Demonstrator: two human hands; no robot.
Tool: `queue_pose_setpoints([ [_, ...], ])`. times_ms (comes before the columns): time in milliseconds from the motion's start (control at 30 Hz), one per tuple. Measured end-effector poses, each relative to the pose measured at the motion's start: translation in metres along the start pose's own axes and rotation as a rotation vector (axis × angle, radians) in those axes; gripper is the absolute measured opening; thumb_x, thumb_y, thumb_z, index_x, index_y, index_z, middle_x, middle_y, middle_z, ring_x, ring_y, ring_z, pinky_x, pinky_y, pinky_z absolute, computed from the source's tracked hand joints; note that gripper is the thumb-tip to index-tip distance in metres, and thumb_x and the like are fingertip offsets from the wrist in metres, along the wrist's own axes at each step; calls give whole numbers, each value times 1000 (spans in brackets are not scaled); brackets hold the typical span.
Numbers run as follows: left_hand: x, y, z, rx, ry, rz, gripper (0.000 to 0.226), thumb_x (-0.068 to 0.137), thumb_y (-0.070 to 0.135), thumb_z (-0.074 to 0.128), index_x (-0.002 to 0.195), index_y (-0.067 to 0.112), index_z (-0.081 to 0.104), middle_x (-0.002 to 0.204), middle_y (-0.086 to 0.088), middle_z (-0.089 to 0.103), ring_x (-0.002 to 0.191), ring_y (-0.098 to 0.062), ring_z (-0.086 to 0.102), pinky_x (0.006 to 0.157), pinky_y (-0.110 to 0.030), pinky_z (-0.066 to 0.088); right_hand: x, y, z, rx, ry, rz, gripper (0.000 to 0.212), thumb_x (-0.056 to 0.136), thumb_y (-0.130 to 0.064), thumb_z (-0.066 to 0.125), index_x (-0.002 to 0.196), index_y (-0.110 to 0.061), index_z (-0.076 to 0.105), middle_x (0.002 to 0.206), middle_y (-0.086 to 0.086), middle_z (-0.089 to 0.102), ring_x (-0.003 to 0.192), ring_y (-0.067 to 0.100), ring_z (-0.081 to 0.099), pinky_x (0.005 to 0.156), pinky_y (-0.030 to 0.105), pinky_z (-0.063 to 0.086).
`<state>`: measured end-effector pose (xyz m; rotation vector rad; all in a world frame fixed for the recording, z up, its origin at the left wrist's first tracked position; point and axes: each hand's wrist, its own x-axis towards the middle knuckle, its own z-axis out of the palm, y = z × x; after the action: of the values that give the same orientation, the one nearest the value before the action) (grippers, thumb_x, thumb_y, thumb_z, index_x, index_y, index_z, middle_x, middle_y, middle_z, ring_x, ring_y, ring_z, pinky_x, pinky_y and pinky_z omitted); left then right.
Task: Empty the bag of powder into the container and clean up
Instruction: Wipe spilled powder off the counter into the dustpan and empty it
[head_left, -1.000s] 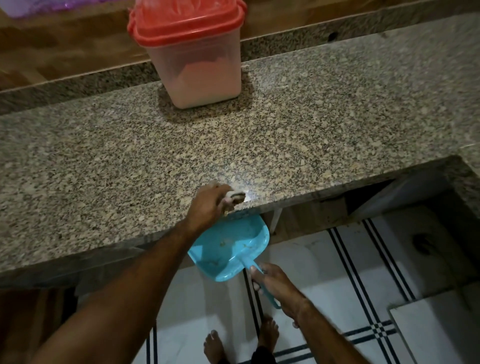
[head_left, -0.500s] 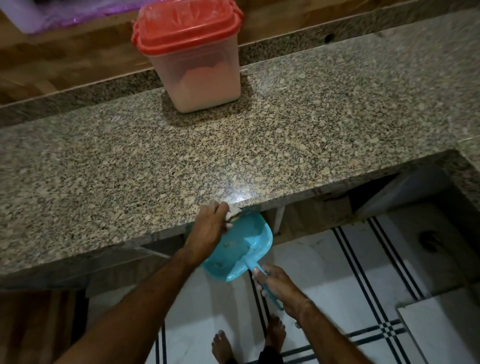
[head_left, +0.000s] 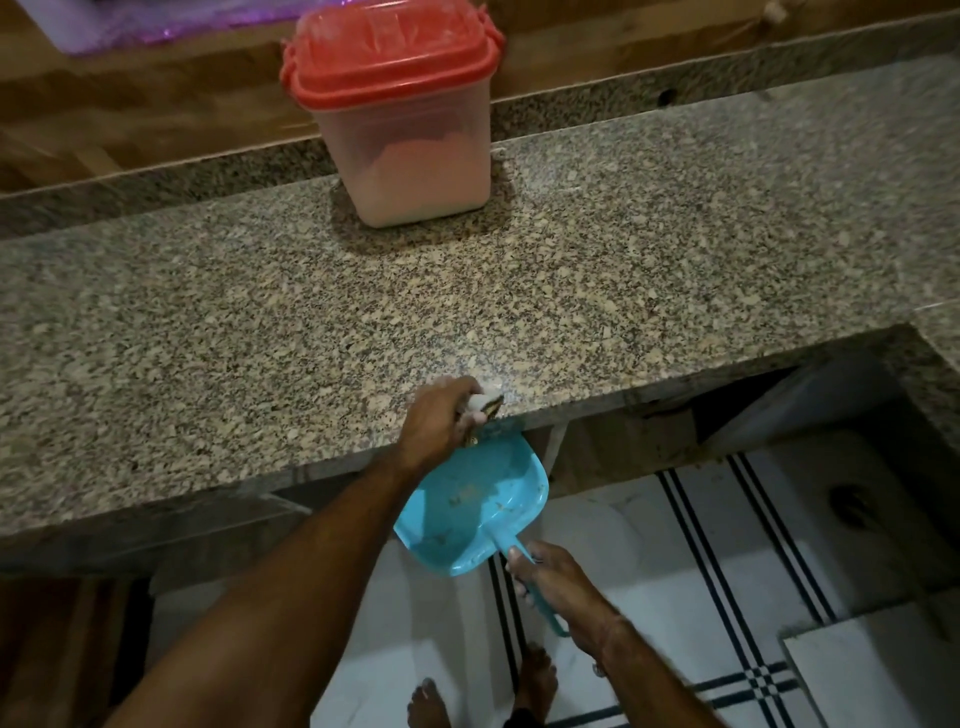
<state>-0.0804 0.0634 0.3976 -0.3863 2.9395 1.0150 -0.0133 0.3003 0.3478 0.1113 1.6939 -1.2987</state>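
Powder lay pale pink inside the translucent square plastic container (head_left: 410, 150) with its red snap-on lid (head_left: 387, 62) shut, standing at the upper centre of the head view, at the far side of the speckled granite counter (head_left: 623, 270) and well apart from both hands. Lower down, at the counter's near edge just right of centre, the left hand (head_left: 439, 418) was curled shut around a small whitish rag or sponge (head_left: 483, 402), pressed to the stone right at the lip. Directly beneath that edge the right hand (head_left: 558, 577), at the lower centre right, had its fingers closed on the handle of a turquoise plastic dustpan (head_left: 475, 499), whose long axis ran diagonally from the handle at lower right up to its open mouth under the counter lip. A few specks lay in the pan. Judging by this, the wiping hand needed only a short pull toward the lower frame to drop residue into the pan; the left hand was the nearer to the container.
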Motion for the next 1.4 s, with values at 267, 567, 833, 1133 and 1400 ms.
queue_pose_setpoints([
  [267, -63, -14, 23, 259, 55, 88, 20, 89, 13, 70, 104, 23, 63, 102, 3, 53, 93, -19, 43, 69, -32, 39, 0, -4, 7, -89, -13, -11, 29, 106, -37, 54, 96, -13, 66, 78, 3, 61, 71, 13, 55, 60, 18, 47],
  [567, -154, -84, 21, -182, 150, -264, 33, 85, 49, 50, 90, 19, 61, 84, -3, 56, 76, -23, 55, 65, -35, 41, -6, 7, 58, -241, -113, 29, 32, 106, -38, 55, 103, -9, 68, 81, 4, 64, 70, 11, 58, 64, 21, 51],
  [833, -259, -159, -21, -446, 397, -720, 22, 92, 27, 74, 106, 13, 66, 101, -9, 68, 89, -22, 65, 63, -12, 42, -12, 16, 160, -421, -234, -3, 31, 106, -29, 56, 103, -1, 69, 77, 6, 63, 66, 12, 58, 59, 21, 50],
  [1133, -463, -262, -69, -581, 777, -1120, 27, 92, 21, 75, 111, 8, 62, 108, -17, 70, 102, -35, 69, 88, -48, 58, -25, 61, 332, -644, -463, 20, 33, 105, -29, 59, 87, -2, 65, 66, 8, 60, 55, 14, 52, 54, 21, 46],
  [1400, -613, -347, -85, -656, 1046, -1293, 27, 93, 16, 74, 115, 3, 64, 107, -13, 67, 98, -28, 64, 77, -32, 49, -27, 127, 506, -890, -605, 62, 33, 105, -25, 59, 82, -2, 63, 58, 7, 57, 47, 14, 49, 48, 23, 42],
])
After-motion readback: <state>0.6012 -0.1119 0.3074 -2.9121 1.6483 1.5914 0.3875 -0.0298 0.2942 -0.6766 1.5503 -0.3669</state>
